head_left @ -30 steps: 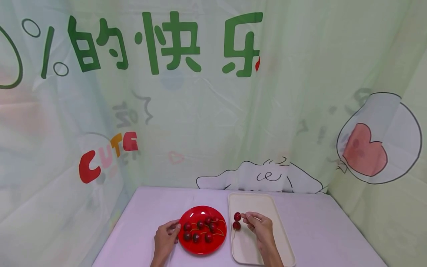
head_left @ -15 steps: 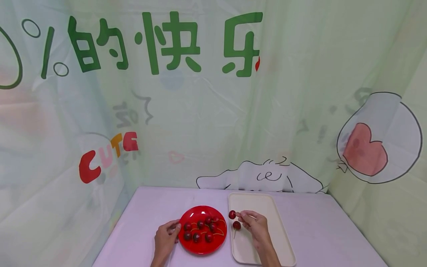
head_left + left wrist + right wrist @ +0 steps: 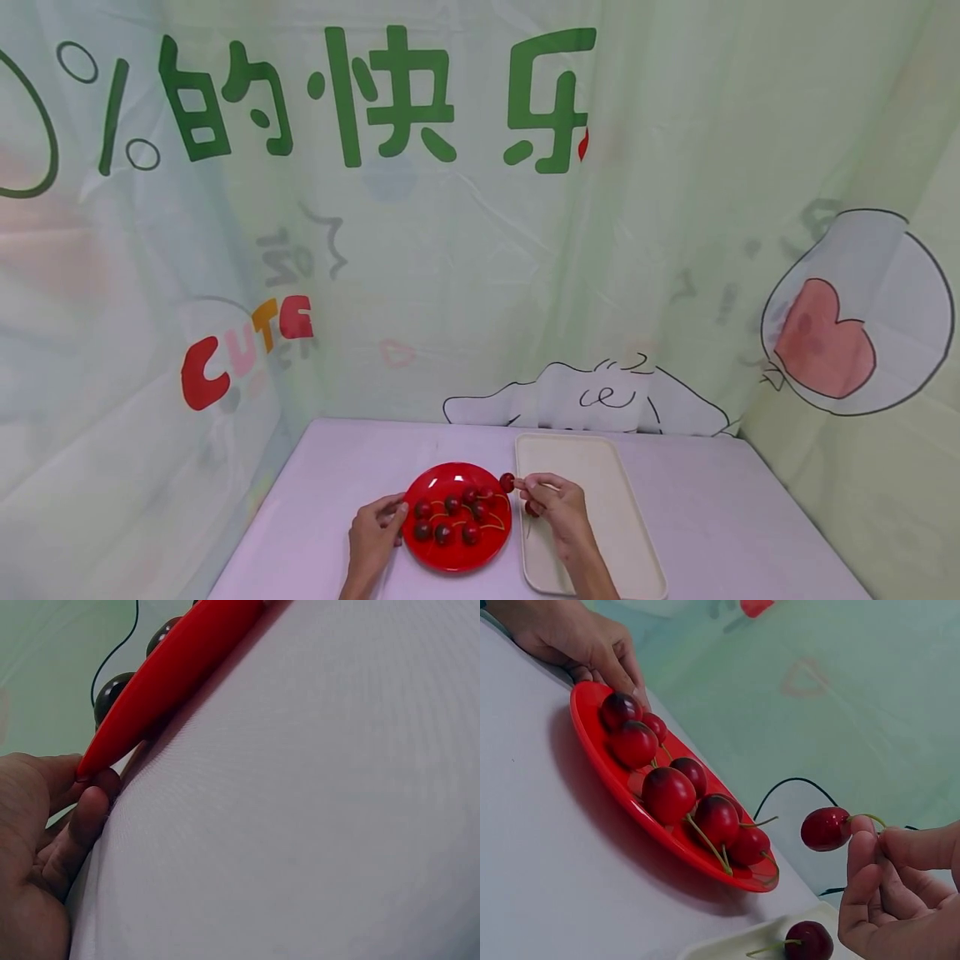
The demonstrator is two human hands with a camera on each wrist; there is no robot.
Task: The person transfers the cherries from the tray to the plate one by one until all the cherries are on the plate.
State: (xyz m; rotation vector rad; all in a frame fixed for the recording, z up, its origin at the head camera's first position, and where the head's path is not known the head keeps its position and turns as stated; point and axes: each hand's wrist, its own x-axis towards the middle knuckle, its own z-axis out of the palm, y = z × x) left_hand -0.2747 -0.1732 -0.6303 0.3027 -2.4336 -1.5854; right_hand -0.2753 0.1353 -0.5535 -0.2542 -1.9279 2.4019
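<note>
My right hand (image 3: 561, 508) pinches a cherry (image 3: 826, 829) by its green stem, between thumb and forefinger. In the head view this cherry hangs over the gap between the red plate (image 3: 457, 561) and the cream tray (image 3: 592, 450), right at the plate's edge. Several dark red cherries with stems lie on the plate. My left hand (image 3: 372, 533) grips the plate's left rim, thumb on top and fingers beneath, as the left wrist view shows. Another cherry (image 3: 810, 941) lies on the tray, partly hidden by my right hand in the head view.
A white cloth (image 3: 720, 517) covers the table under plate and tray. Printed curtains (image 3: 465, 275) enclose the table at the back and both sides. The tray stands just right of the plate.
My right hand has moved left with the pinched cherry, from above the tray to the plate's right edge. The left hand stays on the plate's rim.
</note>
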